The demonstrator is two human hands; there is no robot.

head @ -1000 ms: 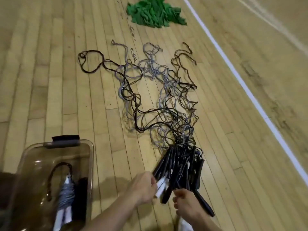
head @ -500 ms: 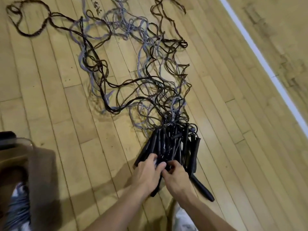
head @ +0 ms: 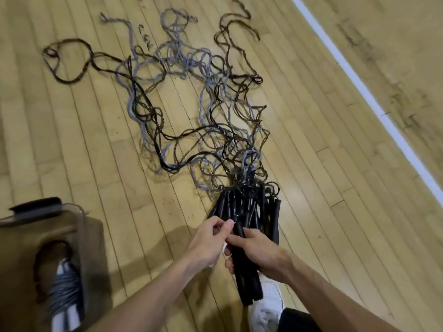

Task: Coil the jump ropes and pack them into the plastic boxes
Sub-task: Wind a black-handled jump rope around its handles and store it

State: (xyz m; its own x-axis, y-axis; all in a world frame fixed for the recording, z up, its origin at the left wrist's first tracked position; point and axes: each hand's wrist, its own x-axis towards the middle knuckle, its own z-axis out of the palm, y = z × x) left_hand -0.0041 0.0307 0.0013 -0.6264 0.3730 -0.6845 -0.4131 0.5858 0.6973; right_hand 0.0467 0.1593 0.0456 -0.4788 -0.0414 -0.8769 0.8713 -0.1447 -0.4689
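Observation:
A tangle of black and grey jump ropes [head: 191,111] spreads over the wooden floor, and their black handles [head: 249,209] lie bunched at its near end. My right hand [head: 261,255] grips a bundle of black handles from above. My left hand [head: 208,243] pinches something small and white at the left side of the bunch; what it is I cannot tell. A clear plastic box [head: 79,226] stands at the lower left with a coiled grey rope with white handles [head: 63,295] inside.
A white court line [head: 374,101] runs diagonally across the floor on the right. A white shoe [head: 268,305] shows under my right forearm. The box carries a black latch [head: 36,207] on its far rim.
The view has shifted, bringing the box back into sight at the lower left. My right hand has closed round the handle bundle, and my left has moved onto the white piece beside it.

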